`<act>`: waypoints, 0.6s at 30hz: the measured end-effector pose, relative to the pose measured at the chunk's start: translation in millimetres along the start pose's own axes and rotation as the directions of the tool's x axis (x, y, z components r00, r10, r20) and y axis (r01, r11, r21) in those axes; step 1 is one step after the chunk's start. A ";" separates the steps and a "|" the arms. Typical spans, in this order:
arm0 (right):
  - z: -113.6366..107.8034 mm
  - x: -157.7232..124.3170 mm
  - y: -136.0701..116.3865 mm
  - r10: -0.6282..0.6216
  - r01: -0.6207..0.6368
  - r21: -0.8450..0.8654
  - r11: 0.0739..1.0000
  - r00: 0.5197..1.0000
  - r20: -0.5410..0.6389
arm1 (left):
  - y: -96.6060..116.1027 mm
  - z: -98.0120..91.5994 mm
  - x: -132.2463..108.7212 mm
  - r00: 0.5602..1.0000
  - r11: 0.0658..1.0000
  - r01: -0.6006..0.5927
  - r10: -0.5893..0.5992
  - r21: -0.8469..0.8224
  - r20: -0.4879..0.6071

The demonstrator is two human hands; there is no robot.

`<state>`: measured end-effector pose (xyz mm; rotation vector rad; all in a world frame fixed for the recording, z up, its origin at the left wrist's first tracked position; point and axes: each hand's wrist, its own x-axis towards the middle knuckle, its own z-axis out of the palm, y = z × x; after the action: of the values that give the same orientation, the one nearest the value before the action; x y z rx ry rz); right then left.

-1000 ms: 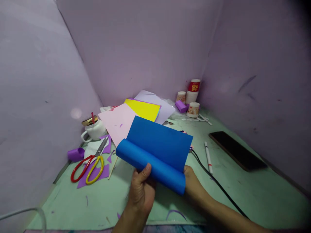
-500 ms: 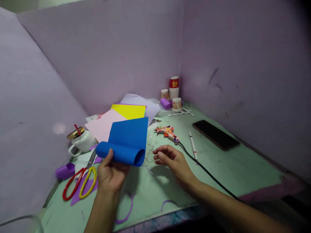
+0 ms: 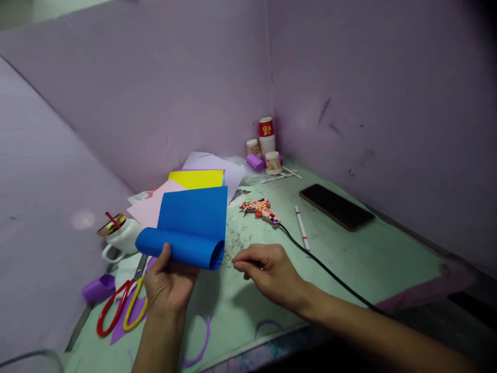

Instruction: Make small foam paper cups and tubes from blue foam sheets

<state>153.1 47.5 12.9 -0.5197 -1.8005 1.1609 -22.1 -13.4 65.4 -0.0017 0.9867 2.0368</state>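
Observation:
My left hand (image 3: 173, 285) is closed around a sheet of blue paper (image 3: 194, 212), its thumb pressed on the near side. The near end of the sheet is curled into a loose roll, while the far part stands flat and tilted up. Just right of the roll's open end, my right hand (image 3: 267, 269) hovers over the table with fingers drawn together in a pinch, apart from the paper. Nothing shows between those fingertips. Beyond it lies a patterned glue gun (image 3: 264, 211) with a black cord.
Scissors (image 3: 134, 290) with red and yellow handles lie left, by a white mug (image 3: 124, 238) and purple scraps. Coloured sheets (image 3: 198, 178) are stacked behind. A marker (image 3: 302, 228), a phone (image 3: 336, 206) and paper cups (image 3: 273, 163) occupy the right and back. Purple walls enclose the table.
My right hand's fingers have gone from loosely apart to pinched together. The left hand keeps its hold on the blue paper. The whole view has shifted slightly.

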 end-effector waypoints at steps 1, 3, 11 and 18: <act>-7.8 -0.6 -1.3 -0.018 0.017 -0.026 1.000 0.999 -0.031 | 4.0 -3.4 2.4 1.000 1.000 -0.022 0.022 0.005 0.011; -31.1 -3.6 -8.4 -0.028 0.024 -0.074 0.997 0.998 -0.060 | 14.4 -12.3 8.6 0.996 0.997 -0.081 0.080 0.012 0.049; -106.1 -5.7 -34.4 -0.048 0.098 -0.064 0.993 0.838 0.543 | 47.0 -27.0 28.0 0.985 0.987 -0.157 0.155 0.027 0.070; -4.6 -45.7 -2.5 0.157 0.174 -0.556 0.813 0.854 0.496 | 46.7 -9.7 17.8 0.967 0.973 -0.228 0.225 0.017 0.120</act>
<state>180.4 15.2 -5.3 -0.5734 -2.6727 0.7474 -69.0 -22.6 82.7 0.2560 0.9807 2.2004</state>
